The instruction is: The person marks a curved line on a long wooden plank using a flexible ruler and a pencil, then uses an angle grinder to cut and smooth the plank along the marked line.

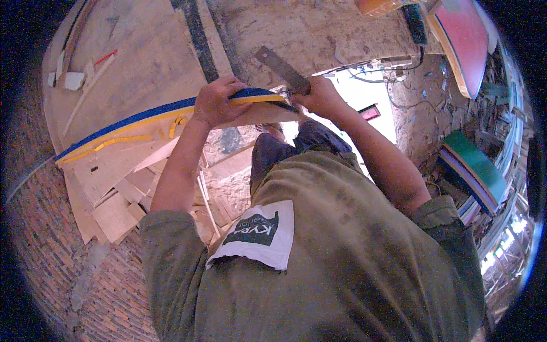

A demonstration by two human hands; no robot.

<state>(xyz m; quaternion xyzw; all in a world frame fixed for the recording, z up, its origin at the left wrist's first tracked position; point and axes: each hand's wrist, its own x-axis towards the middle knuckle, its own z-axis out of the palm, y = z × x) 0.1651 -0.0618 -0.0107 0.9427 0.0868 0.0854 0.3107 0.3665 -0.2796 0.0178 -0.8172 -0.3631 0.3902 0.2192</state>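
A long board edged with blue and yellow strips (134, 117) runs from the far left to in front of my body. My left hand (219, 101) is closed around the board near its right end, fingers over the top. In my right hand (322, 98) is a flat dark metal blade (282, 69) with a hole near its far end. The blade points up and to the left, and my fist is beside the board's right end. Whether the blade touches the board I cannot tell. A bent yellow strip (178, 125) hangs by the board's near side.
A large brown tabletop (137, 45) spreads beyond the board, with a white block (74, 81) on its left. Wood offcuts (122, 208) are piled at the lower left. At the right are a green panel (476, 165), a red panel (464, 40) and a dark cable (410, 105).
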